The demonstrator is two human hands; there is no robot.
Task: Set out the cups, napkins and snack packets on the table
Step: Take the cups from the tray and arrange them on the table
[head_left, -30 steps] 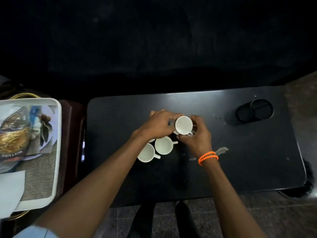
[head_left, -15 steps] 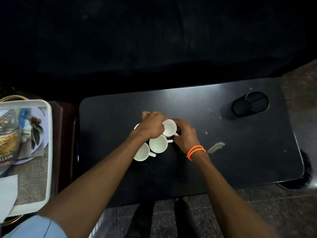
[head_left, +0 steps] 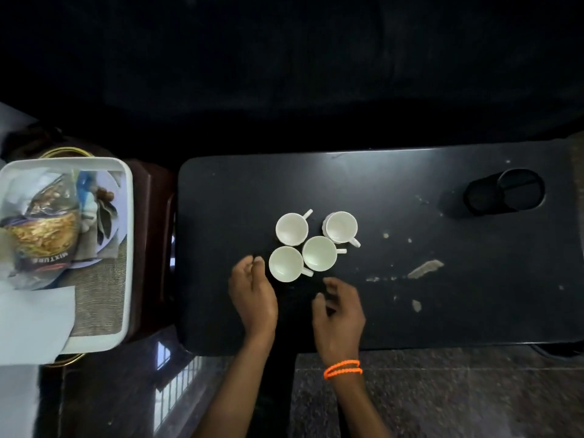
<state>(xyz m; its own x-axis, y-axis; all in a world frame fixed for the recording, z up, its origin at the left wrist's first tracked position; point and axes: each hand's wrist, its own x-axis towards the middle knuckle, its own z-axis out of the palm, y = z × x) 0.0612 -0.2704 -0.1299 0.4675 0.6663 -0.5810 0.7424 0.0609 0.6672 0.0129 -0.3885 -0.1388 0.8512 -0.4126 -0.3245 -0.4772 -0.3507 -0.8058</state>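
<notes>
Several white cups stand upright in a tight cluster on the black table (head_left: 379, 305): a far-left cup (head_left: 291, 229), a far-right cup (head_left: 340, 227), a near-right cup (head_left: 319, 253) and a near-left cup (head_left: 286, 264). My left hand (head_left: 252, 295) hovers just left of the near-left cup, fingers loosely curled and holding nothing. My right hand (head_left: 339, 306), with an orange band at the wrist, is below the cups, fingers apart and empty. A snack packet (head_left: 44, 229) and white napkins (head_left: 34, 317) lie in the white tray (head_left: 128, 248) at the left.
A black cylindrical holder (head_left: 505, 191) lies on its side at the table's far right. Scraps and crumbs (head_left: 425, 268) dot the table right of the cups. The tray rests on a dark brown stand left of the table. Stone floor lies below.
Both hands have let go of the cups and pulled back toward me. The last cup now stands at the far right of the cluster, with all cups uncovered.
</notes>
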